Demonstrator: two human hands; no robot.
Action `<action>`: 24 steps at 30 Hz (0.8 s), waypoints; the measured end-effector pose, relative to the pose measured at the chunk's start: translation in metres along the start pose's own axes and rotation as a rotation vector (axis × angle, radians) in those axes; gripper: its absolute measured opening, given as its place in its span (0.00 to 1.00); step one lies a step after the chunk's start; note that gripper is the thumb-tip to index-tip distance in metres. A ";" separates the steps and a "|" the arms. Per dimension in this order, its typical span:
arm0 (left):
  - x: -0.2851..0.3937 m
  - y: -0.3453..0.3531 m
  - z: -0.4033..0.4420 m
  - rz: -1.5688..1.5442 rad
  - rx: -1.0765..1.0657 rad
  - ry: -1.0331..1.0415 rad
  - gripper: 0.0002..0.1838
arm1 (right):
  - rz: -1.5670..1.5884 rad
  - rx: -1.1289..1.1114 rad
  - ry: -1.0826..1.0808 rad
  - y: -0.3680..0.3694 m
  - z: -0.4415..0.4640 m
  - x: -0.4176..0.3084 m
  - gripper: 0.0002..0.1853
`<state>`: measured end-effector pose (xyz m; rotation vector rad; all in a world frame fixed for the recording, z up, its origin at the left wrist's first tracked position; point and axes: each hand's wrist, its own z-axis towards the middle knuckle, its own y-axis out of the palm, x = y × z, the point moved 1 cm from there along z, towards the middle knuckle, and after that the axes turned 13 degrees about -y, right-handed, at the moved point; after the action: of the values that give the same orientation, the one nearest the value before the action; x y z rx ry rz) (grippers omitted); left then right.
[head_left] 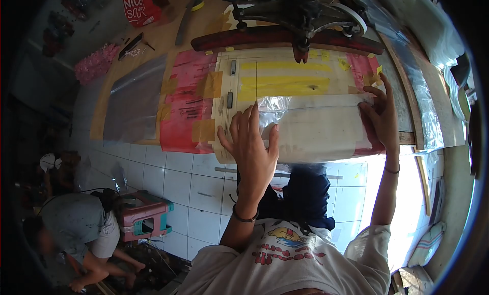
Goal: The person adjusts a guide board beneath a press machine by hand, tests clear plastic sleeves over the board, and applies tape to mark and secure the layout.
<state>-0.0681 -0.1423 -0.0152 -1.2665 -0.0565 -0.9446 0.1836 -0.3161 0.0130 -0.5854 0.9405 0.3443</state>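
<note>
Lying on the near side of the worktable (165, 34) in the head view, the translucent sheet (321, 123) meets your left hand (253, 151), fingers spread, at its left end. Your right hand (385, 116) bends at its far right corner; whether it pinches, I cannot tell.

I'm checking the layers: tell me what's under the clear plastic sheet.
Through the clear plastic sheet show a pale surface and, at right, a red strip; anything beneath them is covered.
</note>
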 end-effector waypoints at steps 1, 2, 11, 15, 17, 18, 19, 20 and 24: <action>0.003 -0.003 0.002 -0.051 -0.013 -0.004 0.37 | 0.041 0.011 0.020 -0.002 0.001 0.000 0.45; 0.004 -0.005 0.005 -0.106 -0.040 -0.024 0.40 | 0.083 0.022 0.041 -0.004 0.001 0.001 0.44; -0.002 0.004 0.048 -0.371 -0.128 -0.150 0.49 | 0.069 0.229 -0.068 -0.012 0.027 0.000 0.42; -0.008 -0.003 0.062 -0.640 -0.272 -0.215 0.43 | 0.142 0.136 -0.096 -0.010 0.032 0.008 0.42; -0.016 -0.001 0.063 -0.700 -0.283 -0.197 0.39 | 0.244 0.151 -0.056 -0.005 0.031 0.006 0.41; -0.016 0.000 0.061 -0.835 -0.311 -0.209 0.39 | 0.296 0.160 -0.033 -0.003 0.030 0.006 0.41; -0.015 0.000 0.061 -0.970 -0.338 -0.218 0.38 | 0.309 0.160 -0.033 -0.003 0.030 0.008 0.41; -0.013 0.000 0.060 -1.105 -0.365 -0.226 0.38 | 0.321 0.161 -0.034 -0.005 0.031 0.011 0.41; 0.000 -0.010 0.056 -1.279 -0.440 -0.357 0.36 | 0.313 0.173 -0.052 -0.012 0.031 0.017 0.41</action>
<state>-0.0495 -0.0962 0.0116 -1.7997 -1.0921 -1.8500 0.2192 -0.3060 0.0169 -0.2690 1.0016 0.5495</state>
